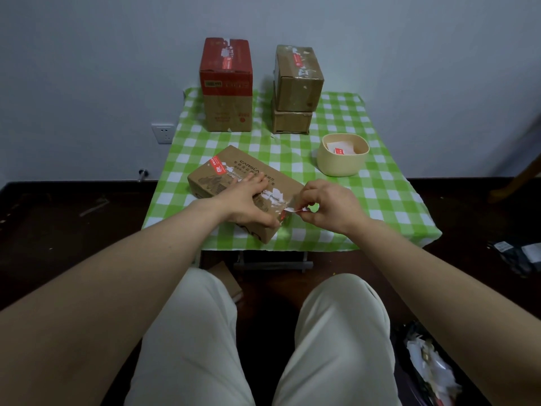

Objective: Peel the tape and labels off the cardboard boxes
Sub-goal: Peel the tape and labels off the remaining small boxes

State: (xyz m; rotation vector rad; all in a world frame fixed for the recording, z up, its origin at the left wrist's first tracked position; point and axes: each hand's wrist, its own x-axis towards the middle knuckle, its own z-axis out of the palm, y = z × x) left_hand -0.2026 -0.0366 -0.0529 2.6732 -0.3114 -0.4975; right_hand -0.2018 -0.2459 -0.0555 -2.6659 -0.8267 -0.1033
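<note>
Tape peeling at the box (231, 175) by the table's (383, 200) front edge.
The left hand (248, 200) presses flat on the box top, fingers straight. The right hand (330, 206) pinches the tape (295, 210) between thumb and fingertips, at the box's near right corner.

This looks like a room in a home. A small desk (380, 183) with a green and white checked cloth stands against a plain white wall (87, 54). Left of the desk, a white wall socket (162, 133) sits low on the wall. The floor (58, 218) around the desk is dark, and a bag of paper scraps (433, 367) lies on it, off the desk's right side.
</note>
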